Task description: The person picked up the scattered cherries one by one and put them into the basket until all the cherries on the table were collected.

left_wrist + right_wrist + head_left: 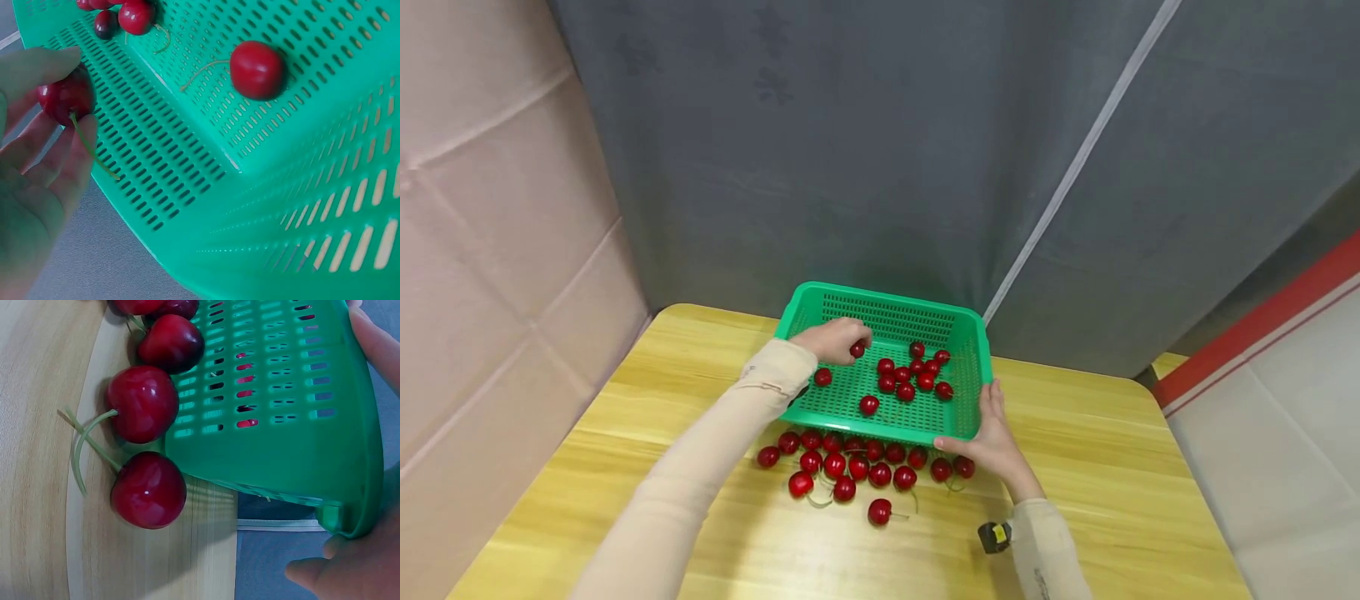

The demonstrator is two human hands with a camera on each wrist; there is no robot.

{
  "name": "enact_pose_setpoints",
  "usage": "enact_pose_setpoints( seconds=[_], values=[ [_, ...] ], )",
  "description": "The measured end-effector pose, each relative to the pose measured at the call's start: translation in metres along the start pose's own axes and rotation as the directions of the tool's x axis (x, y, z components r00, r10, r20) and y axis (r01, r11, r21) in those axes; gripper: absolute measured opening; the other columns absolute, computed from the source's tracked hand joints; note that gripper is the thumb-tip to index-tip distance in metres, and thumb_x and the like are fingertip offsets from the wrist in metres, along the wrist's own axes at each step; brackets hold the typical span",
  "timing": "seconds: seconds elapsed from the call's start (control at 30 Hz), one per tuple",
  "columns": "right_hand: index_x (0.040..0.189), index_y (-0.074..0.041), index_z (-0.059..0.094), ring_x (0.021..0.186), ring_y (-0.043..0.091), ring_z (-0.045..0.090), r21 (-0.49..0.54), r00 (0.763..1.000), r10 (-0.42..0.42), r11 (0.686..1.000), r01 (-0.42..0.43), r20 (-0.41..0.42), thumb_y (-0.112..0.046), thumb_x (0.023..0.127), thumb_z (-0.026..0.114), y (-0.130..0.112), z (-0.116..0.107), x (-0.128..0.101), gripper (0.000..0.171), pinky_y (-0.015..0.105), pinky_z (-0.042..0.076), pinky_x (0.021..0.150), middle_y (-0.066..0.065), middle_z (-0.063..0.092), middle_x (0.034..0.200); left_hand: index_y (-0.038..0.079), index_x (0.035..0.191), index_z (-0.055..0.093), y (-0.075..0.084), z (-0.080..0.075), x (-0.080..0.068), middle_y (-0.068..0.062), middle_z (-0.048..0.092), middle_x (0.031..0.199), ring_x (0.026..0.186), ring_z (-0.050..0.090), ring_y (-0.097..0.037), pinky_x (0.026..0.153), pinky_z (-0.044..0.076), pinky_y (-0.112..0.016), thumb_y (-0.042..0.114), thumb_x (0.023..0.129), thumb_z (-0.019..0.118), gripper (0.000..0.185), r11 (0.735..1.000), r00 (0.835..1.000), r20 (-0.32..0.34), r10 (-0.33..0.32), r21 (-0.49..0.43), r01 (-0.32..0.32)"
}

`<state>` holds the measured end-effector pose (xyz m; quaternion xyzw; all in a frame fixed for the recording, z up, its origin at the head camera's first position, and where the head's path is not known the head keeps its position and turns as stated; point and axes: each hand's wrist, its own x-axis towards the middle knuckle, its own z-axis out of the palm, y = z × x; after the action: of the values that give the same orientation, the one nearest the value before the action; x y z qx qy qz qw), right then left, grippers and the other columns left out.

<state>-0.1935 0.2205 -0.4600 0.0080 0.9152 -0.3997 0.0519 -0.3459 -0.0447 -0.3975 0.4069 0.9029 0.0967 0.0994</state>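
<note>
L hand [831,340] pinches cherry [67,97], might slip early bc prob slick; basket [887,297] under fingertips. R hand [990,440] touches basket, fingers straight-ish.

From the head we look forward and down, far enough back to frame the green basket [891,314] and much of the bench [1097,467]. Our left-wrist view peers closely into that basket — our right-wrist view faces its outer wall and nearby cherries [142,405], which the head view shares.
</note>
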Motion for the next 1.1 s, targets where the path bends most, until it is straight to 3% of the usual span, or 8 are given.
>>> enact_pose_setpoints(
  seconds=[0.33, 0.47, 0.6, 0.73, 0.9, 1.0, 1.1],
  values=[
    [0.143, 0.001, -0.006, 0.137, 0.032, -0.014, -0.003, 1.000, -0.012, 1.000, 0.012, -0.006, -0.047, 0.064, 0.078, -0.003, 0.003, 0.001, 0.125, 0.054, 0.010, 0.107, 0.009, -0.022, 0.149, 0.009, 0.111, 0.060, 0.004, 0.000, -0.002, -0.010, 0.053, 0.120, 0.106, 0.051, -0.023, 0.082, 0.048, -0.032, 0.004, 0.081, 0.063, 0.031, 0.998, 0.996, 0.059, -0.069, 0.011, 0.068],
    [0.143, 0.001, -0.005, 0.137, 0.032, -0.013, -0.013, 1.000, -0.010, 1.000, 0.009, -0.011, -0.047, 0.064, 0.078, -0.001, 0.003, 0.003, 0.125, 0.053, 0.010, 0.108, 0.009, -0.022, 0.149, 0.009, 0.111, 0.060, 0.015, -0.003, -0.007, -0.010, 0.054, 0.118, 0.104, 0.053, -0.023, 0.084, 0.047, -0.033, 0.010, 0.083, 0.063, 0.028, 1.000, 0.999, 0.029, -0.024, 0.005, 0.024],
    [0.143, 0.002, -0.005, 0.137, 0.032, -0.013, -0.016, 1.000, -0.014, 1.000, 0.013, -0.018, -0.048, 0.063, 0.078, -0.001, 0.002, 0.006, 0.125, 0.053, 0.010, 0.108, 0.010, -0.022, 0.149, 0.008, 0.108, 0.060, 0.032, -0.002, -0.017, -0.007, 0.057, 0.109, 0.099, 0.055, -0.020, 0.083, 0.048, -0.030, 0.015, 0.084, 0.064, 0.025, 0.995, 0.994, -0.029, 0.103, 0.015, -0.103],
    [0.143, 0.002, -0.005, 0.137, 0.032, -0.014, -0.012, 1.000, -0.012, 1.000, 0.012, -0.019, -0.048, 0.064, 0.077, -0.001, 0.001, 0.009, 0.125, 0.054, 0.010, 0.107, 0.010, -0.022, 0.149, 0.010, 0.104, 0.062, 0.062, 0.010, -0.035, -0.002, 0.059, 0.101, 0.092, 0.056, -0.015, 0.081, 0.048, -0.023, 0.018, 0.082, 0.066, 0.024, 0.963, 0.961, -0.070, 0.266, 0.064, -0.262],
    [0.143, 0.001, -0.006, 0.137, 0.032, -0.014, -0.010, 1.000, -0.009, 1.000, 0.008, -0.014, -0.047, 0.065, 0.077, 0.000, 0.000, 0.011, 0.124, 0.055, 0.011, 0.107, 0.010, -0.022, 0.149, 0.015, 0.102, 0.062, 0.102, 0.038, -0.060, 0.005, 0.056, 0.094, 0.085, 0.052, -0.006, 0.076, 0.043, -0.013, 0.028, 0.082, 0.066, 0.025, 0.892, 0.906, -0.021, 0.423, 0.183, -0.413],
    [0.143, 0.001, -0.007, 0.137, 0.033, -0.013, -0.009, 1.000, -0.008, 1.000, 0.008, -0.014, -0.047, 0.065, 0.077, 0.000, -0.001, 0.012, 0.124, 0.055, 0.010, 0.107, 0.010, -0.022, 0.149, 0.017, 0.102, 0.061, 0.116, 0.062, -0.070, 0.008, 0.055, 0.093, 0.082, 0.050, -0.004, 0.072, 0.041, -0.010, 0.031, 0.080, 0.067, 0.027, 0.847, 0.877, 0.036, 0.479, 0.246, -0.472],
    [0.143, 0.001, -0.006, 0.137, 0.032, -0.014, -0.005, 1.000, -0.004, 1.000, 0.004, -0.014, -0.048, 0.065, 0.077, 0.001, -0.002, 0.012, 0.124, 0.055, 0.010, 0.107, 0.009, -0.022, 0.149, 0.020, 0.104, 0.060, 0.121, 0.085, -0.077, 0.009, 0.055, 0.093, 0.082, 0.049, -0.003, 0.070, 0.042, -0.010, 0.030, 0.075, 0.071, 0.032, 0.833, 0.875, 0.073, 0.479, 0.279, -0.479]
  ],
)
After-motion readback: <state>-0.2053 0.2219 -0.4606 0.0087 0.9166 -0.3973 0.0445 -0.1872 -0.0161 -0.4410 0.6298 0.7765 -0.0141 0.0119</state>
